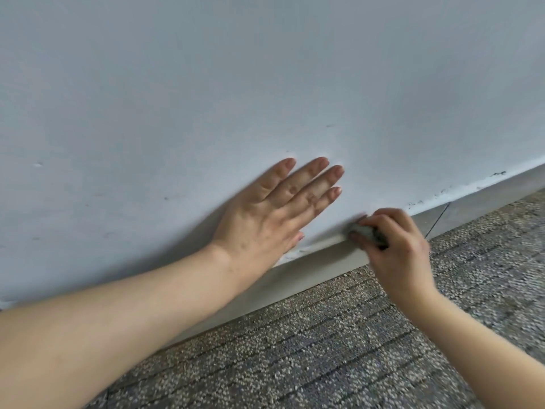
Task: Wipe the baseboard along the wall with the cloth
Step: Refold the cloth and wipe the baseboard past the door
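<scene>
A pale grey baseboard (321,258) runs slantwise along the foot of a white wall (236,84), rising toward the right. My right hand (395,246) grips a small bunched grey cloth (367,231) and holds it against the top edge of the baseboard. The fingers hide most of the cloth. My left hand (274,214) lies flat on the wall just above the baseboard, to the left of the cloth, fingers straight and spread.
Speckled grey-brown carpet (339,349) covers the floor below the baseboard. Dark specks and chipped paint mark the baseboard's top edge (472,187) further right. A vertical joint (439,216) splits the baseboard right of my right hand.
</scene>
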